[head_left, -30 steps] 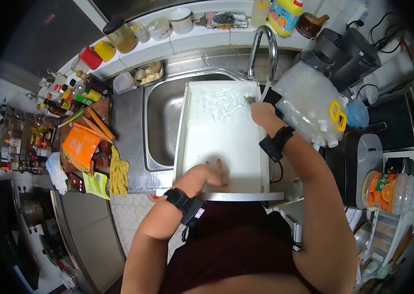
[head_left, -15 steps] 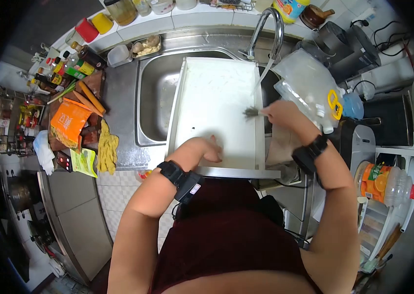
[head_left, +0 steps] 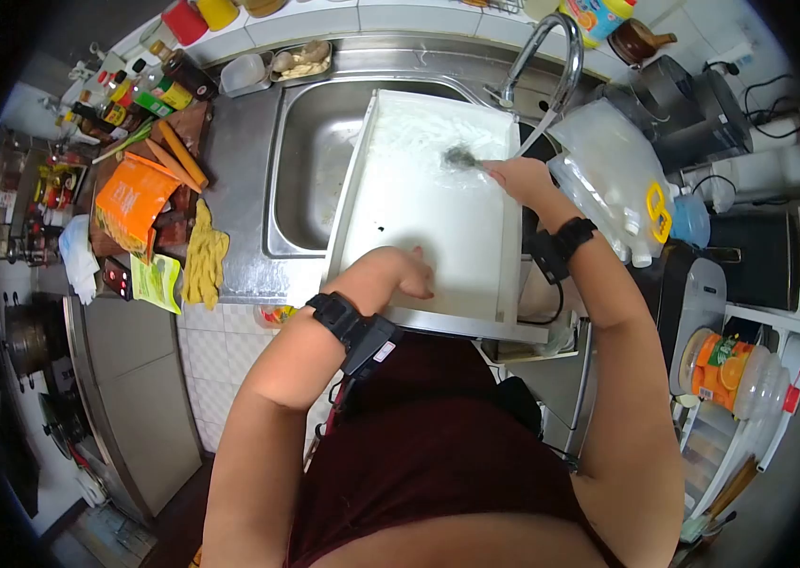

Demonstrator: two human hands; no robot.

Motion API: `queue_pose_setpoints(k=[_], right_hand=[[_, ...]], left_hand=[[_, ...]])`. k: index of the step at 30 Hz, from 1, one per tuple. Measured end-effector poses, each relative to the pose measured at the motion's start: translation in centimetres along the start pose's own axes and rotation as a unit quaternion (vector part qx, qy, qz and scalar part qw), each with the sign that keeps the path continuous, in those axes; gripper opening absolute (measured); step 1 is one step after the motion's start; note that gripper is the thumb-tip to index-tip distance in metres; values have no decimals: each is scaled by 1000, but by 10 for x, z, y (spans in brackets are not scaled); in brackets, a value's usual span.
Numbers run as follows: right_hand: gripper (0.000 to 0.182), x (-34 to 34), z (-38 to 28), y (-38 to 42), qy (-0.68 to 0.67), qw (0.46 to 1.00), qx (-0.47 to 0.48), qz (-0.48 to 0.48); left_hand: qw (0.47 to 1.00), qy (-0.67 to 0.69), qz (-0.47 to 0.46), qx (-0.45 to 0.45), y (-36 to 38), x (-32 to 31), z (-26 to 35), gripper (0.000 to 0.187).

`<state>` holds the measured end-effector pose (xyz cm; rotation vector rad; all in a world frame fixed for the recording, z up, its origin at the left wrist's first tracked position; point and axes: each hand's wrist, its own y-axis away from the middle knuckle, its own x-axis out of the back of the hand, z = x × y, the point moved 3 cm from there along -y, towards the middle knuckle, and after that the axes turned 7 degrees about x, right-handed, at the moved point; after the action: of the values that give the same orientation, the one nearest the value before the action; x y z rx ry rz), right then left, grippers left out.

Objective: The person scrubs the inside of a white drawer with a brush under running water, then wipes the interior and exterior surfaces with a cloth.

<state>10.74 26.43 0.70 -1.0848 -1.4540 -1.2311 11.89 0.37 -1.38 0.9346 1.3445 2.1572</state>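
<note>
A white drawer (head_left: 400,204) lies across the sink, its metal-faced edge toward my body. My right hand (head_left: 519,178) is closed round the handle of a small brush (head_left: 461,157) with grey bristles. The bristles press on the wet drawer bottom near the far right corner, with water smeared around them. Inside the drawer, close to its near edge, my left hand (head_left: 411,274) holds nothing, thumb and fingers apart; some fingers are hidden from view. A small dark speck (head_left: 381,228) sits on the drawer bottom beyond this hand.
The faucet (head_left: 559,57) arches over the drawer's far right corner. Left of the steel sink (head_left: 310,175) are a yellow glove (head_left: 203,256), an orange bag (head_left: 135,199), carrots (head_left: 182,156) and several sauce bottles. A clear plastic jug (head_left: 598,142) with a yellow handle stands at the right.
My right hand has moved the brush away from me and slightly left, from the drawer's right side onto its far part. My left hand stays near the front edge. The view has shifted slightly.
</note>
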Motion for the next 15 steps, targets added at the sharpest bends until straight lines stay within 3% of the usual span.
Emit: queue_pose_setpoints(k=[2, 5, 8, 10, 12, 15], right_hand=[[21, -11, 3, -4, -49, 996, 48, 58], [29, -36, 8, -27, -42, 998, -17, 39], [32, -58, -5, -56, -79, 997, -1, 14], [34, -58, -27, -66, -145, 987, 63, 26], [37, -53, -52, -65, -203, 971, 122, 25], [35, -55, -84, -46, -295, 934, 194, -54]], left_hand=[[1000, -1, 2, 1, 2, 1, 1, 62], [1000, -5, 17, 6, 8, 3, 5, 61], [998, 28, 61, 2, 26, 11, 8, 58], [991, 78, 109, -1, 38, 16, 8, 53], [968, 129, 217, -11, 61, 25, 4, 48], [914, 165, 371, -27, 88, 33, -17, 40]])
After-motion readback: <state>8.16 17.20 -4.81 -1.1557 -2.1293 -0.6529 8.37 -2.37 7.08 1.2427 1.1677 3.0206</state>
